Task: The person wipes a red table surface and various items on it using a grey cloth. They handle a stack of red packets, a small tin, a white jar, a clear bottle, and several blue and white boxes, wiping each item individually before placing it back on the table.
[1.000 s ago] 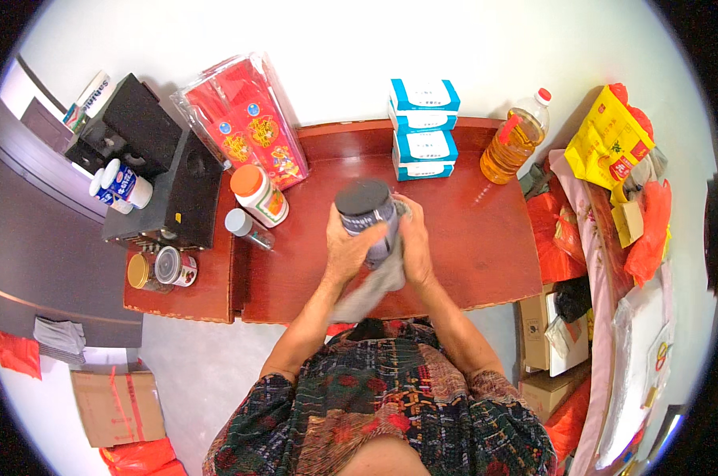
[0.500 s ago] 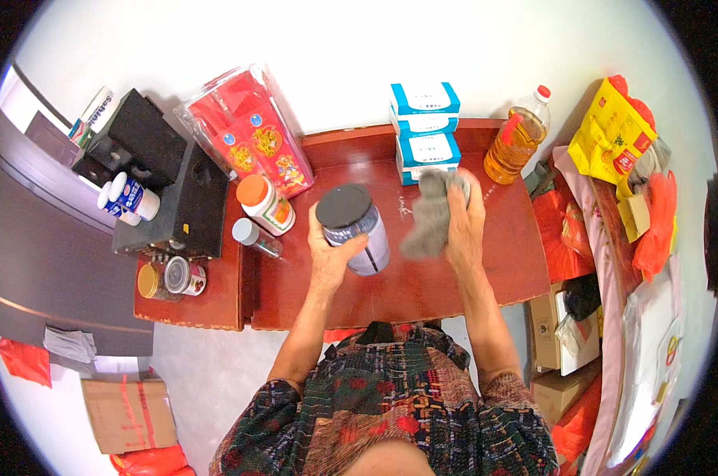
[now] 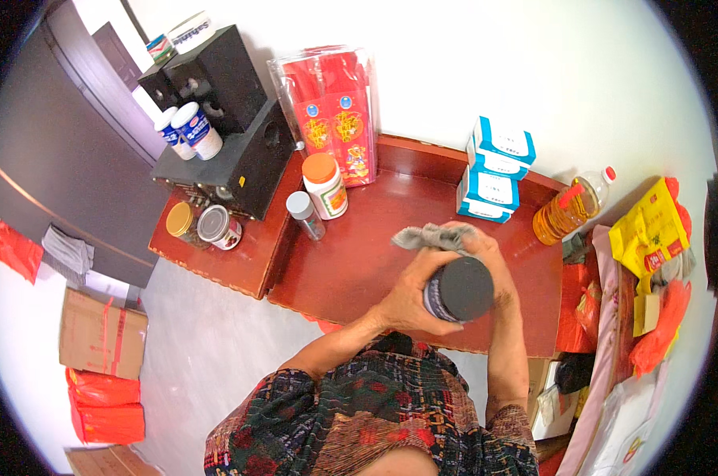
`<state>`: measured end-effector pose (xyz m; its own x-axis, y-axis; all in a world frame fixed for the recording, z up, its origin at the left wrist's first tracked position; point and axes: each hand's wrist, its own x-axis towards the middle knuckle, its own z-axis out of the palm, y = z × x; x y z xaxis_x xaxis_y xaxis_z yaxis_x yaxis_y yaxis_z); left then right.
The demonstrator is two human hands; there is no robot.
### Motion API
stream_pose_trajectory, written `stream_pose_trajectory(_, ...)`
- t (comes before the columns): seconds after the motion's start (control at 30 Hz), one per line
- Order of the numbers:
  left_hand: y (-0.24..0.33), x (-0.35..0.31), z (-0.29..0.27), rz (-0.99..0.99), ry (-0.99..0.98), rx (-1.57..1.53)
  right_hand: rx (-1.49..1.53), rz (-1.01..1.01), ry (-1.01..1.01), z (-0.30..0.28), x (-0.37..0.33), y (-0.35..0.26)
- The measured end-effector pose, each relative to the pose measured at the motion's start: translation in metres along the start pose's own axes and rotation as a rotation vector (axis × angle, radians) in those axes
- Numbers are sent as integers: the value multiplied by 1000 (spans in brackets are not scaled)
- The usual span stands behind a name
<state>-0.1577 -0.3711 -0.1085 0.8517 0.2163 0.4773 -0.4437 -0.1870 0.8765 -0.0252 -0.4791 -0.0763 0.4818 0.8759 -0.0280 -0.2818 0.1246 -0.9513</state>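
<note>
My left hand (image 3: 410, 300) is wrapped round a jar (image 3: 464, 289) with a broad black lid and a purplish-grey body. The jar is held above the front part of the red desk, its lid facing up toward me. My right hand (image 3: 486, 250) is closed on a grey cloth (image 3: 432, 236) at the far side of the jar, and part of the cloth sticks out to the left above my left hand. Most of the jar's body is hidden by its lid and my hands.
On the red desk (image 3: 359, 262) stand an orange-capped white bottle (image 3: 325, 190), a small clear jar (image 3: 305, 216), stacked blue-and-white boxes (image 3: 490, 190) and an oil bottle (image 3: 565, 210). Red packets (image 3: 331, 119) lean on the wall. Black speakers (image 3: 224, 159) stand left, a yellow bag (image 3: 652, 226) right.
The jar has moved right and toward me, and its lid now faces up. The cloth in my right hand has come from the right to the jar. The whole view has turned.
</note>
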Motion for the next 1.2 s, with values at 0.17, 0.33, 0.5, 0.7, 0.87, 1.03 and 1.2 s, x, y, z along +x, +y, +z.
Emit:
stream_pose_trajectory(0.17, 12, 8, -4, -14, 118, -72, 162, -331, 124, 11, -17, 35)
stream_pose_trajectory(0.33, 4, 25, -15, -50, 384, -273, 324, -240, 272, 21, -34, 79)
stream_pose_trajectory(0.5, -10, 34, -14, 147, 373, -103, 887, -67, 151, 34, -30, 63)
stream_pose_trajectory(0.7, -6, 33, 4, -60, 484, -427, 579, -356, 379, 35, -20, 74)
stream_pose_trajectory(0.87, 0, 29, -4, -92, 542, -278, -333, -502, 524, 41, -27, 72)
stream_pose_trajectory(1.03, -3, 18, -17, -191, 413, -337, -652, -751, 474, 49, -21, 32)
stream_pose_trajectory(1.2, -12, -1, -12, -155, 163, -293, -246, -528, 195, 34, 1, -20)
